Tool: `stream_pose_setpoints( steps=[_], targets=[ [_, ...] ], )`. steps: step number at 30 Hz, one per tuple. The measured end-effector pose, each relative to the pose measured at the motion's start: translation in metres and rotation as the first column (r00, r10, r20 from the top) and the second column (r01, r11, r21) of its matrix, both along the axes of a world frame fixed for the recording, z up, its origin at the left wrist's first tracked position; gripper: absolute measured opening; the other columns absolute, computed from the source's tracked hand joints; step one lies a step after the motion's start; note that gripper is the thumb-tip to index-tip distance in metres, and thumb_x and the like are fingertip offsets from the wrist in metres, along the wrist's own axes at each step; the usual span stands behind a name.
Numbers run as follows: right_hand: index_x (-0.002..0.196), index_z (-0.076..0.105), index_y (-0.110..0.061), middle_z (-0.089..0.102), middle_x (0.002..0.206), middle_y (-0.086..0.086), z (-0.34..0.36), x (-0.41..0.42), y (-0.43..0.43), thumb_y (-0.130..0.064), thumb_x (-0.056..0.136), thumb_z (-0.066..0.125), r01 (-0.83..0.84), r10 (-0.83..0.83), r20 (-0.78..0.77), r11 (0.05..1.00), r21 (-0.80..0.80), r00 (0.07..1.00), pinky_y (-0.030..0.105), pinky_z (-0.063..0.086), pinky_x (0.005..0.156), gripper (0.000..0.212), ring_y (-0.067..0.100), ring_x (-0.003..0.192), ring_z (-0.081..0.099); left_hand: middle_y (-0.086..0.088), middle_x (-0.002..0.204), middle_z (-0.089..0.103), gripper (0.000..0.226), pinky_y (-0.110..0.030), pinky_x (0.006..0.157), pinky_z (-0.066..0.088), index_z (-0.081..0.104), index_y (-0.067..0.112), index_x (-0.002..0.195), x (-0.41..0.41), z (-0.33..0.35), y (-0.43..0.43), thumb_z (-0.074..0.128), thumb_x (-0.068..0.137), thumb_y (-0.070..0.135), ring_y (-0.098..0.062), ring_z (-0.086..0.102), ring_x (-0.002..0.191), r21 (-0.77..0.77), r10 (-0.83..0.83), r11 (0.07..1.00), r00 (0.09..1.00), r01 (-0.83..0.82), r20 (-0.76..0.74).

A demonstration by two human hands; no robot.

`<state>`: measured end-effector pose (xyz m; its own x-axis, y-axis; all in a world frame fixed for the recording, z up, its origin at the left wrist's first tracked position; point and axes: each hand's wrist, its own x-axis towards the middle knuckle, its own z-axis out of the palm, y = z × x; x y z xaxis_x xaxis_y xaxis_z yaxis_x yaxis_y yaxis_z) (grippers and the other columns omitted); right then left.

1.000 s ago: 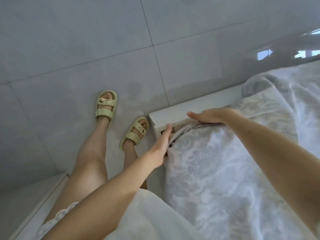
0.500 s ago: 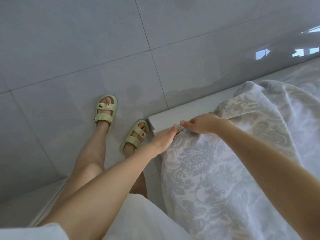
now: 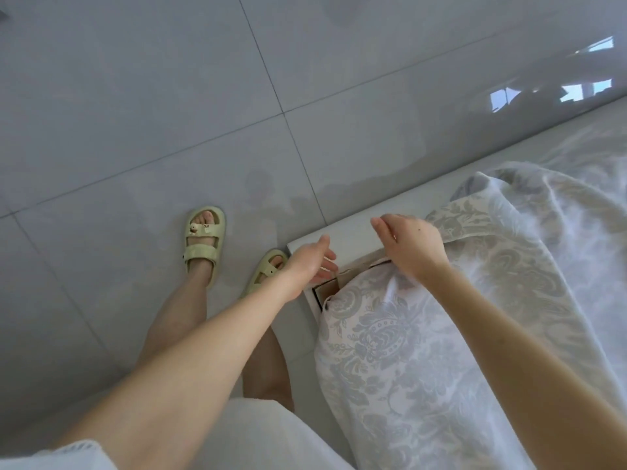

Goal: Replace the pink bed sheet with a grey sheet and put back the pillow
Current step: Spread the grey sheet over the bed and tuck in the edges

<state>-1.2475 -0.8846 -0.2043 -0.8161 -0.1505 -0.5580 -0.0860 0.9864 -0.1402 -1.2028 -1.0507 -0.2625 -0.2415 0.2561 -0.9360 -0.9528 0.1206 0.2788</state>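
A grey sheet (image 3: 400, 351) with a pale floral pattern covers the mattress on the right. Its corner is drawn back from the white bed frame (image 3: 353, 239), baring a brown gap at the corner. My right hand (image 3: 412, 247) is raised over that corner. The cloth tents up under its palm, where the hidden lower fingers hold it. My left hand (image 3: 314, 262) reaches in from the left with straight fingers, its fingertips at the sheet's edge by the gap. No pink sheet or pillow is in view.
Glossy grey floor tiles (image 3: 169, 113) spread to the left and behind. My legs stand close to the bed corner in pale green sandals (image 3: 203, 239). More bunched sheet (image 3: 559, 215) lies at the far right.
Both hands lay on the sheet at the corner before. Now my right hand has lifted with the cloth, the corner gap shows, and my left hand has shifted slightly left.
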Motion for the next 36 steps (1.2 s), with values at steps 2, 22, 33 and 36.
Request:
stream_pose_setpoints(
  steps=[2,22,33,36],
  targets=[
    [0.067,0.058,-0.01,0.058,0.062,0.003,0.022,0.001,0.015,-0.028,0.096,0.043,0.078,-0.089,-0.257,0.996,-0.05,0.962,0.03,0.033,0.054,0.037,0.028,0.064,0.057,-0.006,0.087,0.064,0.044,-0.028,0.072,0.046,0.057,0.01,0.095,-0.02,0.006,-0.004,0.028,0.102,0.043,-0.016,0.057,0.07,-0.015,-0.008,1.0,0.998,0.007,-0.067],
    [0.132,0.046,-0.006,0.058,0.118,0.013,0.172,-0.067,0.157,-0.035,0.098,0.043,0.988,-0.989,-0.148,0.045,-0.146,0.024,0.031,0.039,0.074,0.044,0.026,0.099,0.056,-0.004,0.069,0.057,0.032,-0.023,0.054,0.033,0.051,0.015,0.073,-0.262,0.207,0.099,0.038,0.101,0.022,-0.014,0.049,0.059,-0.091,-0.468,0.86,0.707,0.502,-0.53],
    [0.08,0.063,0.004,0.053,0.072,0.011,0.27,-0.144,0.298,-0.032,0.093,0.05,0.891,-0.96,0.025,-0.268,-0.367,-0.279,0.032,0.037,0.061,0.039,0.024,0.066,0.051,-0.004,0.073,0.061,0.026,-0.02,0.053,0.038,0.056,0.012,0.079,-0.425,0.384,0.352,0.043,0.1,0.02,-0.014,0.05,0.059,-0.137,-0.594,0.612,0.339,0.779,-0.729],
    [0.085,0.062,0.009,0.053,0.074,0.011,0.29,-0.178,0.349,-0.032,0.094,0.05,0.843,-0.939,0.041,-0.326,-0.428,-0.342,0.032,0.036,0.061,0.044,0.022,0.068,0.048,-0.004,0.075,0.062,0.025,-0.017,0.052,0.041,0.057,0.011,0.079,-0.48,0.411,0.412,0.044,0.099,0.019,-0.014,0.051,0.06,-0.169,-0.571,0.617,0.29,0.769,-0.768]
  ],
)
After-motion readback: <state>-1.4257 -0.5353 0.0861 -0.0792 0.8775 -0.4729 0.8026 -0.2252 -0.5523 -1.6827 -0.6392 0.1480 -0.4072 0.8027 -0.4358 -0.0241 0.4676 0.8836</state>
